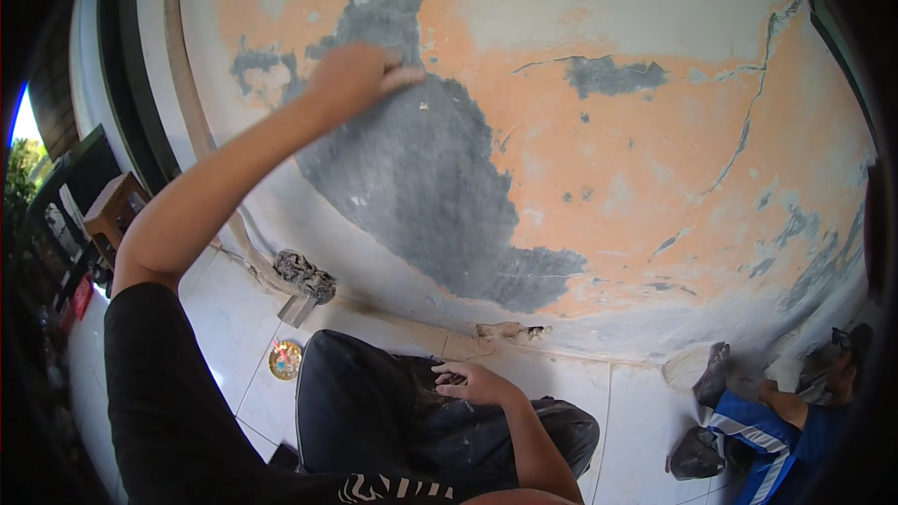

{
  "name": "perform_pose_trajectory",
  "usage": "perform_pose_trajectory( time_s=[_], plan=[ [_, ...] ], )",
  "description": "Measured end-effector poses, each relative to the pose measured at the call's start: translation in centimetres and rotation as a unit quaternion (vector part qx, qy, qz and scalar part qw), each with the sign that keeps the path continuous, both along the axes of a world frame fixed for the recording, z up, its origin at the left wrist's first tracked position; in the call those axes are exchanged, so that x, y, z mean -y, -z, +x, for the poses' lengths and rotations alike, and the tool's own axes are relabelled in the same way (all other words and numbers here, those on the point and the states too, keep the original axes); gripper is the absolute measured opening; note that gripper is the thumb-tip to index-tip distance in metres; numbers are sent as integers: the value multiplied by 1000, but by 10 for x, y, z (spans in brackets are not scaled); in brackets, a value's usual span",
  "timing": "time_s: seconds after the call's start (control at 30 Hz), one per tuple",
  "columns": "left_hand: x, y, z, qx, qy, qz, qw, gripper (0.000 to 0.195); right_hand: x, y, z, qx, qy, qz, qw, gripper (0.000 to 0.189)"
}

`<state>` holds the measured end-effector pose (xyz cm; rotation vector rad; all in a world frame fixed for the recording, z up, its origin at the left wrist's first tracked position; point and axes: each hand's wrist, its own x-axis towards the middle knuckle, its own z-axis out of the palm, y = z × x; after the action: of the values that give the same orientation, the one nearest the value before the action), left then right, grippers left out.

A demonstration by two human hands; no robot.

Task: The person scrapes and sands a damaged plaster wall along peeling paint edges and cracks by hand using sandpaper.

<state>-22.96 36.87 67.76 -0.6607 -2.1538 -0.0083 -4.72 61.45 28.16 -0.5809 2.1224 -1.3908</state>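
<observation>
My left hand (358, 81) is raised against the wall, fingers bent and thumb side to the right. It lies over the upper part of a large grey patch (435, 182) of bare, rough-edged plaster. Whether something sits under its fingers cannot be seen. Around the patch the wall has a worn orange coat (596, 161) and whitish paint (617, 0). My right hand (480, 384) rests over my lap, between the knees of my dusty dark trousers (358, 400). Its fingers are loosely apart, and no held object shows.
A cement-like lump (304, 277) rests on a flat metal blade (297, 310) near the wall's foot. A small gold dish (285, 360) stands on the white floor tiles (249, 393). A crack (754, 98) runs down the wall. At right crouches another person (765, 421); a brown stool (116, 214) is left.
</observation>
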Motion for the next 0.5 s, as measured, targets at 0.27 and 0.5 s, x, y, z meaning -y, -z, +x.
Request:
perform_pose_trajectory(
  time_s=[0.27,0.5],
  plan=[
    [5,-40,4,3,4,61,998,60,-5,1,2,10,-10,38,999,57],
    [5,-25,-14,-1,60,76,995,58,-10,-8,10,-39,0,76,996,65]
  ],
)
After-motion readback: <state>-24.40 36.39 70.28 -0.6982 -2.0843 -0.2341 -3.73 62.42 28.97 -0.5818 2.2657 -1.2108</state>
